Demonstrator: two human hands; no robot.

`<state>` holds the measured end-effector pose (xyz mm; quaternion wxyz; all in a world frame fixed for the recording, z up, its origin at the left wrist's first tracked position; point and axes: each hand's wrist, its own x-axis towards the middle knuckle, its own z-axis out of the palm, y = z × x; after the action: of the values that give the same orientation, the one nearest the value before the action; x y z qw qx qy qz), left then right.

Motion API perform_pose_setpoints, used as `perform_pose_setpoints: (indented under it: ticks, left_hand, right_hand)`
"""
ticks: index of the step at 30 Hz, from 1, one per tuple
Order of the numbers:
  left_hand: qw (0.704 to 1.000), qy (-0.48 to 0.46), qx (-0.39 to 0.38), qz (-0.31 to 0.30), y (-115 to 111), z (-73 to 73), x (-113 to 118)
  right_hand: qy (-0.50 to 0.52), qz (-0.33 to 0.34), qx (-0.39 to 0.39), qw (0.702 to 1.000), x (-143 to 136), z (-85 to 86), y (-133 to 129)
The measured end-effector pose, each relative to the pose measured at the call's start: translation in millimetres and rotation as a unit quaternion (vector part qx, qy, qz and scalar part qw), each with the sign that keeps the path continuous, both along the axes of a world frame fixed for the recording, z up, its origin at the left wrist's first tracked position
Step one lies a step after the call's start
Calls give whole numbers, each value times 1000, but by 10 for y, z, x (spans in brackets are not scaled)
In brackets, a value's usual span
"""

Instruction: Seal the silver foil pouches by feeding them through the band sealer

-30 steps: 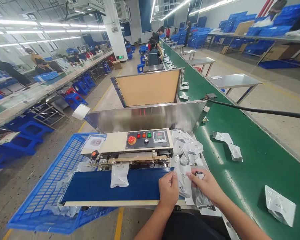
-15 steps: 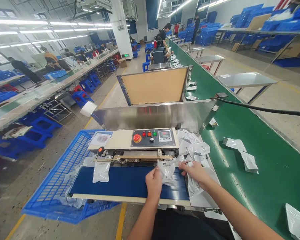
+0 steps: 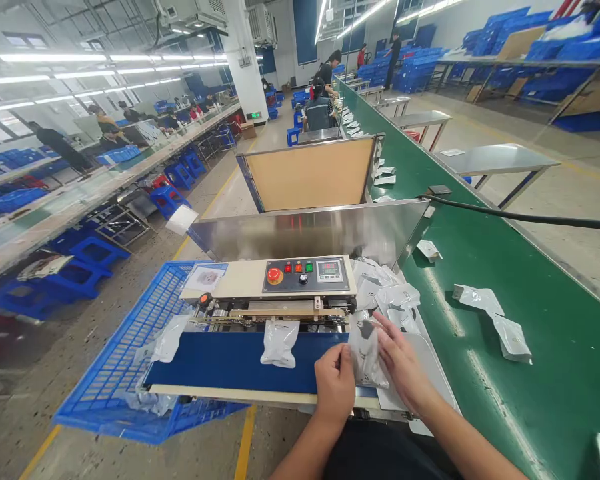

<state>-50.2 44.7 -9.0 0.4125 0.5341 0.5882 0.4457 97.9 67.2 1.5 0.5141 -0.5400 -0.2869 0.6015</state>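
A white plastic pouch [image 3: 364, 360] is held up at the right end of the blue conveyor belt [image 3: 230, 363]. My left hand [image 3: 336, 383] is closed on its left edge, thumb and fingers pinched together. Against the pouch's right side rests my right hand [image 3: 404, 365], fingers stretched and apart. Further left, another white pouch [image 3: 280, 345] hangs with its top edge in the band sealer [image 3: 265, 277]. One more pouch [image 3: 171, 339] tilts off the belt's left end. Beside my right hand, several pouches [image 3: 393, 297] lie heaped.
Under the belt's left end is a blue plastic basket [image 3: 105, 373] with pouches in it. A green conveyor [image 3: 480, 333] with loose pouches runs along the right, a black cable [image 3: 530, 217] crossing it. A metal panel [image 3: 305, 230] stands behind the sealer.
The pouch that was by my left hand has moved left along the sealer. The leftmost pouch has reached the belt's end. My hands have come together around another pouch, at the right.
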Motion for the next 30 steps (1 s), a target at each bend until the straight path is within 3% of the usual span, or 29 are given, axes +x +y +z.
perform_pose_setpoints:
  ticks: [3,5,7,11,13,19,23,26,28,30]
  left_hand:
    - [999,-33,-28,10,41,-71,-11]
    - [997,-57,-37,-20,53,-114,27]
    - [996,-63,-44,-40,97,-166,85]
    - [987,-78,-129,56,310,-338,169]
    - [979,-94,-158,90,422,-429,156]
    - [970,-108,-168,135,535,-510,-190]
    - [964,-121,-154,177,507,-498,-536]
    - [958,-110,-148,218,431,-515,-804]
    - [946,-90,-116,288,355,-519,-984]
    - [933,-47,-68,350,280,-498,-1142]
  right_hand:
    - [-54,38,-18,998,165,-78,-94]
    - [-89,63,-17,994,250,-135,-147]
    - [-113,47,-16,992,324,-197,-161]
    - [-108,-31,-72,991,451,-328,-52]
    - [-95,-36,-99,990,459,-385,55]
    - [-105,63,-112,986,139,-444,395]
    - [-108,117,-89,983,18,-362,334]
    - [-128,95,-73,985,366,-356,24]
    - [-195,43,-69,977,886,-449,-290]
    - [-310,-47,-97,945,1584,-618,-686]
